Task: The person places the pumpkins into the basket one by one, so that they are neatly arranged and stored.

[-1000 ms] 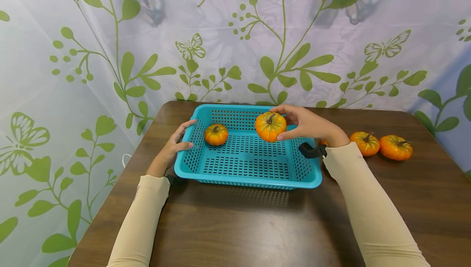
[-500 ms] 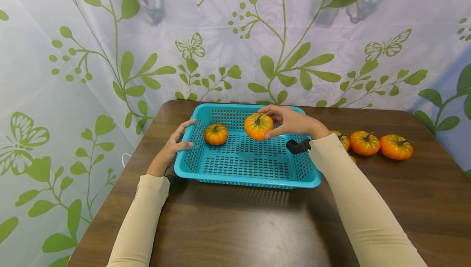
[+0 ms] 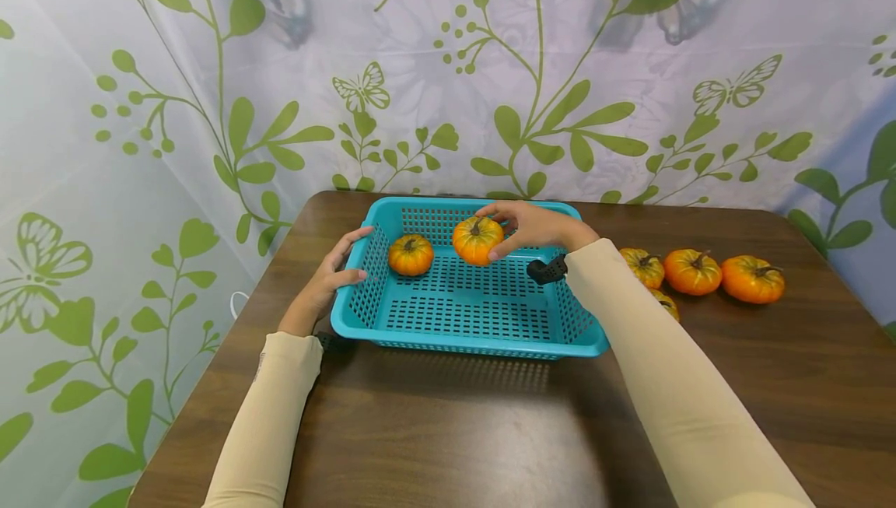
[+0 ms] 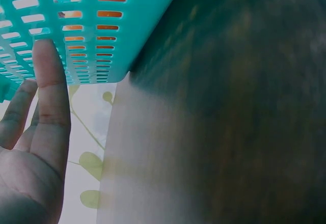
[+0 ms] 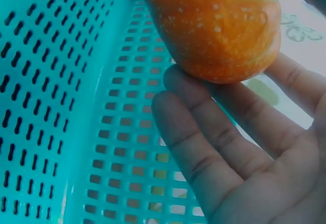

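Holding a round, ribbed, orange-and-yellow pumpkin in the half-curled right grip, mid-frame, over a blue-green plastic basket full of holes; pinching the basket's left edge in the wide left grip, left of middle

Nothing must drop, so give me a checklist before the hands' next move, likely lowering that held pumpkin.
1. Right hand grips the held pumpkin: ok.
2. Left hand touches the basket at its left side: ok.
3. Held pumpkin apart from the pumpkin already inside: ok.
4. Bare basket floor for it: ok.
5. Held pumpkin resting, ready for release: not ok; it appears raised above the basket floor.
6. Right sleeve clear of the nearest table pumpkin: cannot tell; it partly hides that pumpkin.
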Demonstrator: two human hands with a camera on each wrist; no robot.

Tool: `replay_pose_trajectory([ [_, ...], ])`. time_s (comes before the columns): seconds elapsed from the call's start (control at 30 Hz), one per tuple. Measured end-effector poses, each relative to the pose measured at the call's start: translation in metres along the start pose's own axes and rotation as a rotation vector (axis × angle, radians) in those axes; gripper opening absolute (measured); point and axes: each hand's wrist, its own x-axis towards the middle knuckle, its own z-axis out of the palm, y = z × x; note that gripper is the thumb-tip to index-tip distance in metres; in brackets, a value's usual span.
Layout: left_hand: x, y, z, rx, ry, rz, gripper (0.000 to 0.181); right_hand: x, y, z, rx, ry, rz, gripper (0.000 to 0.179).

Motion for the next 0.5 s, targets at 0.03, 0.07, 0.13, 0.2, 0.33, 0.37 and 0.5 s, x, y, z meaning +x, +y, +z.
replay_pose_trajectory([
  [0.03, 0.0, 0.0, 0.0, -0.002, 0.0, 0.001, 0.077, 0.002, 0.0, 0.0, -0.004, -0.004, 0.004, 0.08],
  [0.07, 0.0, 0.0, 0.0, -0.003, 0.0, 0.002, 0.077, 0.004, 0.0, 0.001, -0.005, -0.006, 0.011, 0.08],
  [0.13, 0.0, 0.0, 0.0, -0.002, -0.002, 0.005, 0.077, 0.007, 0.0, 0.003, 0.006, -0.017, 0.024, 0.079],
  [0.2, 0.0, 0.001, 0.0, 0.002, -0.001, 0.008, 0.076, 0.009, 0.0, 0.004, 0.016, -0.025, 0.041, 0.079],
  [0.33, 0.0, 0.001, 0.0, 0.006, 0.001, 0.01, 0.075, 0.015, 0.0, 0.008, 0.035, -0.038, 0.078, 0.079],
  [0.37, 0.001, 0.001, 0.0, 0.007, 0.002, 0.009, 0.076, 0.017, 0.0, 0.009, 0.035, -0.04, 0.083, 0.078],
  [0.5, 0.001, 0.0, 0.0, 0.007, 0.001, 0.014, 0.079, 0.024, 0.003, 0.014, 0.021, -0.047, 0.084, 0.078],
])
